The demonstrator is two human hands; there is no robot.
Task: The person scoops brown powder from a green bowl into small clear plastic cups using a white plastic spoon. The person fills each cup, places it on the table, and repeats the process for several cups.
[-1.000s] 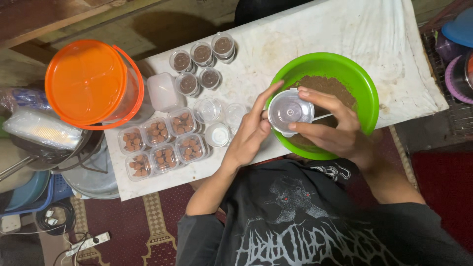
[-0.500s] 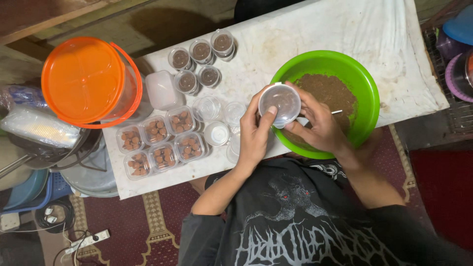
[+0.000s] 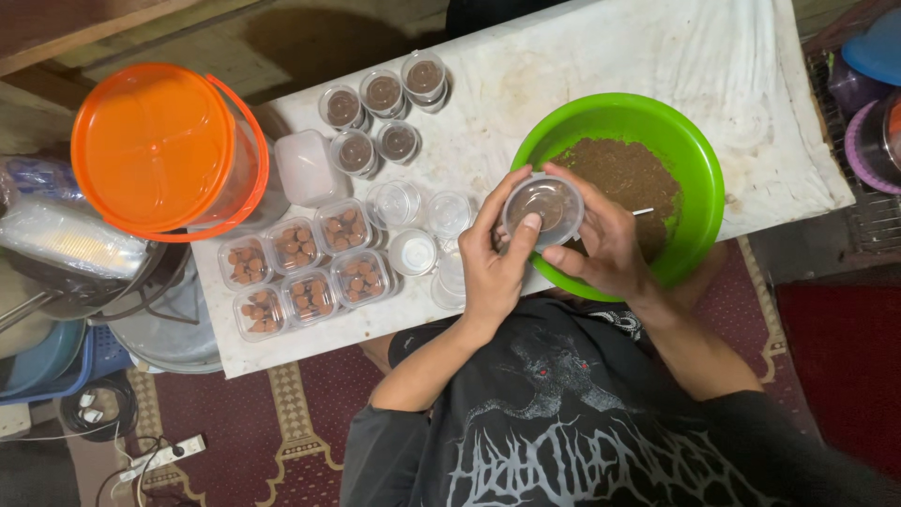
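— Over the near edge of the worktop [image 3: 601, 66], what are the two hands doing?

— Both are closed around one small clear round cup [image 3: 542, 208] with a lid on it. The left hand [image 3: 496, 258] has its thumb pressed on the lid, fingers curled around the cup's side. The right hand [image 3: 601, 239] wraps it from the other side, fingers bent over the rim.

— And where is that cup exactly?

— Held up just above the near left rim of the green bowl [image 3: 699, 169], which holds brown powder [image 3: 624, 174]. A thin handle pokes out beside the right hand; what it belongs to I cannot tell.

— What else sits nearby?

— Left of the hands, empty clear cups [image 3: 394, 202] and a white lid [image 3: 413, 252] lie together. Further left, six lidded tubs of reddish-brown pieces [image 3: 300, 268] stand in two rows. Toward the far edge, five small filled cups with brown contents [image 3: 380, 117] cluster, next to a milky square container [image 3: 305, 167].

— And the orange thing?

— A clear bucket with an orange lid [image 3: 164, 145], at the worktop's left corner.
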